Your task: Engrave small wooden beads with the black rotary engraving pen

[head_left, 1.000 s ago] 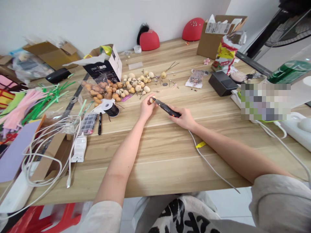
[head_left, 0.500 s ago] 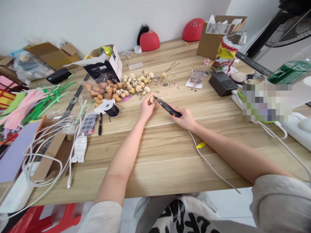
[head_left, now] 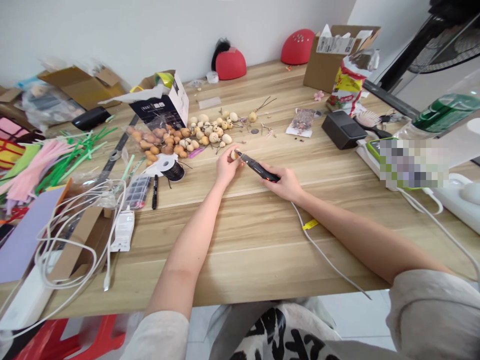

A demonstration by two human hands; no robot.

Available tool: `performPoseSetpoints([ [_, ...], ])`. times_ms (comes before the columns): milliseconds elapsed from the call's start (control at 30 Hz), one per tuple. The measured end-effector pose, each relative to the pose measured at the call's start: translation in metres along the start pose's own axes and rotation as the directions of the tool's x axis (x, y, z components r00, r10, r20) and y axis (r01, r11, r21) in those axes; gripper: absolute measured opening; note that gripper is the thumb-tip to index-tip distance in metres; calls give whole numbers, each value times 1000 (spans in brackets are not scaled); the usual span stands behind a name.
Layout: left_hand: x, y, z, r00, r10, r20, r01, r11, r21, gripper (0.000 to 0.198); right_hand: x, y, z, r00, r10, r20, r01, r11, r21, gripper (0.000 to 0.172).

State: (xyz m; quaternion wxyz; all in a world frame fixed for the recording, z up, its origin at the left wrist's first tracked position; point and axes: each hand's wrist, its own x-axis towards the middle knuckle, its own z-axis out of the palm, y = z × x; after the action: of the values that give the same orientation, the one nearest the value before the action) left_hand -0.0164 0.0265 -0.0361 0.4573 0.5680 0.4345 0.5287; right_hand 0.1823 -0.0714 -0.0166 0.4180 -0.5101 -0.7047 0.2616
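My left hand (head_left: 226, 166) pinches a small pale round gourd (head_left: 234, 155) in its fingertips, above the middle of the table. A black rotary tool (head_left: 258, 167) with small red lights is gripped in my right hand (head_left: 284, 183); its tip points up and left, at or very near the gourd. Whether the tip touches is too small to tell. A white cable (head_left: 318, 245) with a yellow tag runs from under my right hand to the table's front edge. Just beyond my left hand lies a pile of pale gourds (head_left: 214, 131), with brown ones (head_left: 165, 137) to its left.
A spool of black cord (head_left: 172, 169), a black marker (head_left: 155, 192) and a coiled white cable (head_left: 80, 240) lie to the left. Behind stand a dark box (head_left: 159, 110) and red domes (head_left: 230, 64). To the right are a black block (head_left: 344, 130) and a green-labelled bottle (head_left: 446, 112).
Hardly anything differs. The gourd has turned or shifted slightly in my left fingers, and the rotary tool has moved a little left with my right hand.
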Motion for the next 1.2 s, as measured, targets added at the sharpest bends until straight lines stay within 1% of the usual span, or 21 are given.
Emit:
performPoseSetpoints([
  [67,0,0,0,1000,13,-2,-12,999,29,52,0,0,0,1000,4,15,-4,1000,-10,52],
  [233,-2,3,1,1000,-6,28,6,1000,3,46,1,1,1,999,-2,-37,2,1000,17,52],
  [400,-2,2,1,1000,12,19,-13,998,68,40,0,2,1,1000,-12,6,12,1000,4,52],
  [500,-1,1,0,999,3,52,-6,998,65,38,1,2,1,1000,1,-29,-1,1000,12,51],
  [667,0,0,-1,999,10,39,-12,998,58,41,1,2,1,1000,11,-18,-11,1000,19,51],
  [800,1,-3,-1,999,0,40,-2,999,51,43,0,1,2,999,10,-30,-10,1000,7,51],
  [933,2,-6,-2,999,27,47,-30,997,67,49,-1,1,1,1000,-17,10,17,1000,-8,52],
  [1100,3,-9,-2,997,23,74,-26,999,47,62,-1,2,1,999,-11,-33,11,1000,-1,52],
  [1200,3,-11,-2,995,87,51,-91,992,86,61,-1,2,1,999,-32,9,32,999,-5,52],
])
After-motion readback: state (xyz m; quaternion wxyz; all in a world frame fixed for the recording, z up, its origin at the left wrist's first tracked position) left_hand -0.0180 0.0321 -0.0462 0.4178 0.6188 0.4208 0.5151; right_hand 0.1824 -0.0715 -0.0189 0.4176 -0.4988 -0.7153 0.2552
